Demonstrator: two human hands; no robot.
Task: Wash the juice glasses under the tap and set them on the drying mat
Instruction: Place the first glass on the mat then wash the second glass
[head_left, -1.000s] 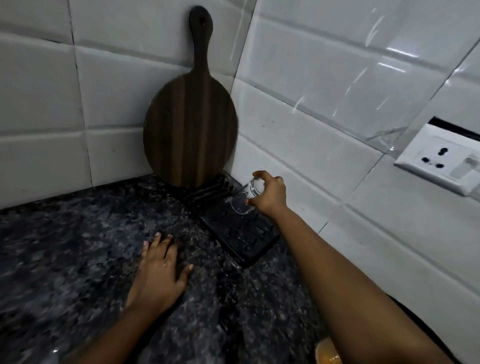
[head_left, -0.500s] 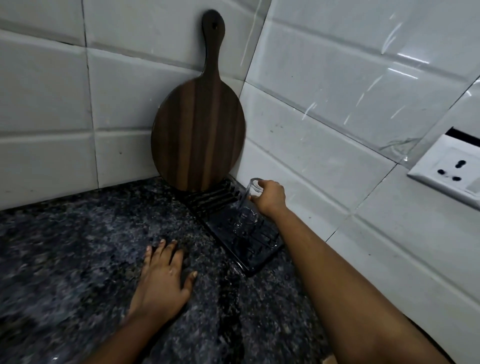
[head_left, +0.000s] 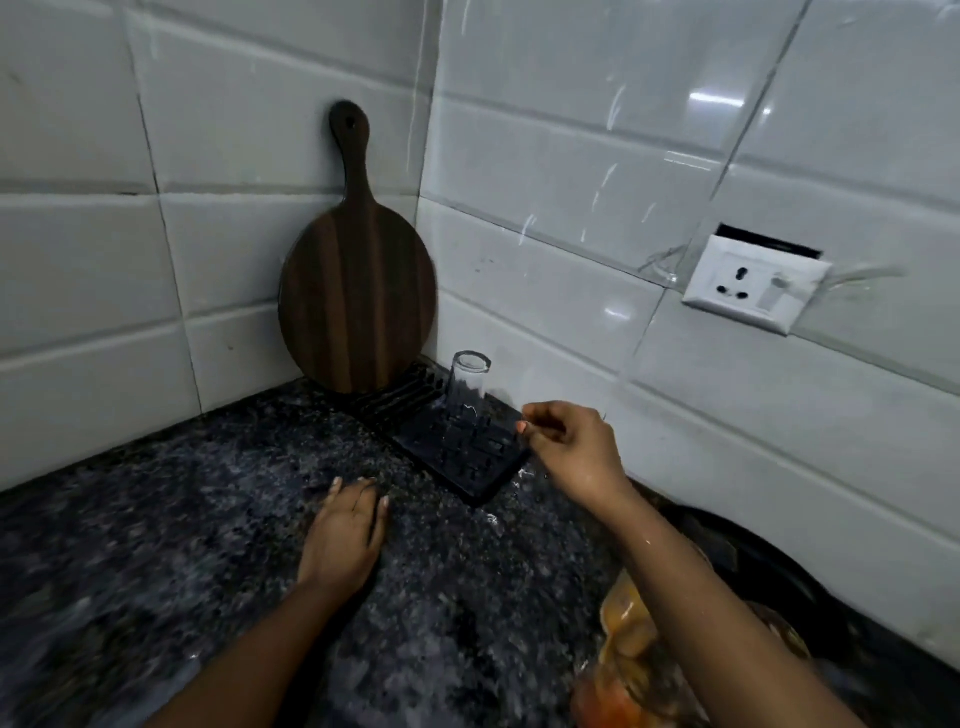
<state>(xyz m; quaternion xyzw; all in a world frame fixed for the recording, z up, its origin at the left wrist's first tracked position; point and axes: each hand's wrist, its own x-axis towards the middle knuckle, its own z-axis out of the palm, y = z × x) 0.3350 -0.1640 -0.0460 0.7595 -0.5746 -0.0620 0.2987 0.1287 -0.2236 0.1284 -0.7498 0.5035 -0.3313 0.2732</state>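
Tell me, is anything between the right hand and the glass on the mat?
Nothing visible. The right hand sits beside the glass, apart from it, with only bare drying mat between them. The cutting board leans behind, out of the way.

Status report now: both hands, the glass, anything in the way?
Left hand flat on counter. Right hand empty. Glass stands on mat. Nothing blocking.

Dark speckled stone worktop (head_left: 156, 519) in a tiled corner. Black drying mat (head_left: 467, 457) lies flat on it – just beyond and right of the left hand's fingers (head_left: 358, 493), which rest flat on the stone. Round wooden board (head_left: 358, 291) stands at the mat's far end, leaning on the wall. Orange blurred item (head_left: 623, 623) at near right – unclear.
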